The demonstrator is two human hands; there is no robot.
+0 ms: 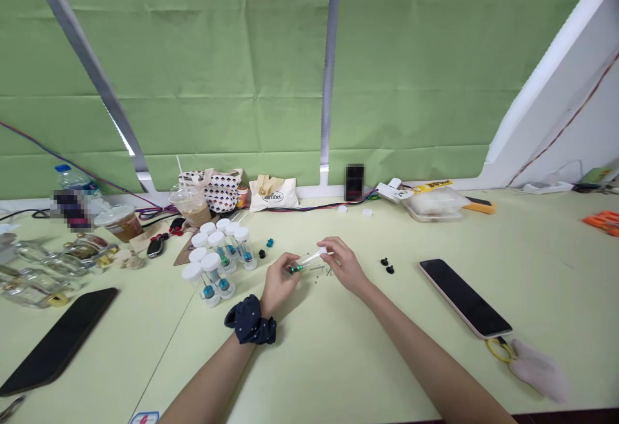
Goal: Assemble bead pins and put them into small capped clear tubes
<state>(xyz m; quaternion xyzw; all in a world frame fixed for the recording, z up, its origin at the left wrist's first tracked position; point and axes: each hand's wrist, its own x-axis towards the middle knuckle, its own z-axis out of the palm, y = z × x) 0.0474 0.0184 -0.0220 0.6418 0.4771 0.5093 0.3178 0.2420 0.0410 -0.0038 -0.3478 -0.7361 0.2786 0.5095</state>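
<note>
My left hand (pixel 279 280) is closed around one end of a clear tube (pixel 309 259), which lies tilted just above the table. Inside that end shows a small green part (pixel 296 269). At the tube's other end, my right hand (pixel 345 268) pinches a white cap (pixel 324 252); whether it is fully seated I cannot tell. Thin metal bits (pixel 316 268) lie under the tube. Left of my hands stand several clear tubes with white caps (pixel 211 261), holding blue or green parts. A small blue piece (pixel 269 242) and a black piece (pixel 262 254) lie beside them.
Two black pieces (pixel 389 269) and a phone (pixel 464 296) lie to the right. Loose white caps (pixel 367 212) are farther back, near a plastic container (pixel 434 205). Drink cups (pixel 120 223), glass bottles (pixel 36 276) and a dark tablet-like device (pixel 60 340) occupy the left.
</note>
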